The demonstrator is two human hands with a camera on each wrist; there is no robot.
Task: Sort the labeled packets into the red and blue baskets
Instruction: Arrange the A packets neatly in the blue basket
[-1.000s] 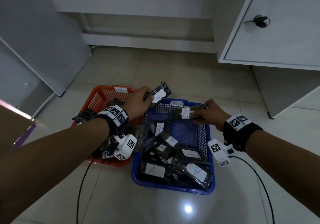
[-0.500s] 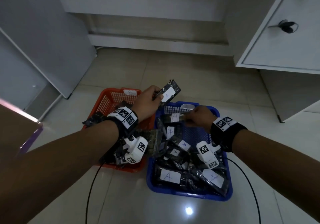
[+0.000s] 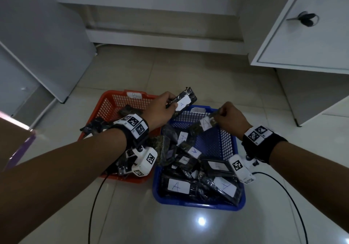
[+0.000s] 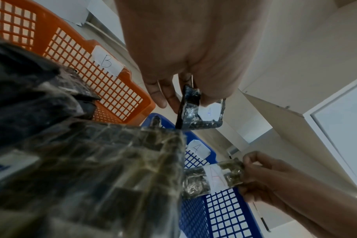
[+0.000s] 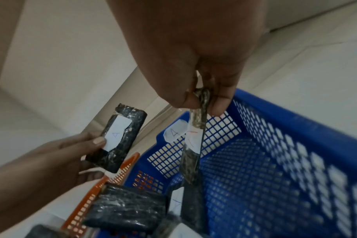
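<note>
Two packets held at once, one per hand, both marked A. Left hand (image 3: 161,109), at the centre of the head view, pinching a dark wrapped packet (image 3: 184,102) by one end, thumb on its white label, over the gap between the two baskets. Right hand (image 3: 229,118), just right of centre, nipping a second, thinner packet (image 3: 204,124) by its top edge between thumb and fingertips (image 5: 220,107), so that it hangs down over the far end of the blue basket (image 3: 198,204). Blue basket tagged A on its far rim, lower centre of the frame, already crowded with A-marked packets. Red basket (image 3: 113,102) tagged B, to its left, holding a few dark packets partly hidden under the left forearm. Both baskets on the tiled floor (image 3: 188,73), touching or nearly so.

Judging by the crinkled clear wrap: light, somewhat flexible, glossy and probably a little slippery. Thin one drooping from a corner grip, so likely floppy rather than stiff. Best taken by an end or along an edge, away from the label, keeping the letter readable. Nothing fragile apparent; dropping from low over the basket looks safe enough. Both A's, so probably bound for the blue basket.
</note>
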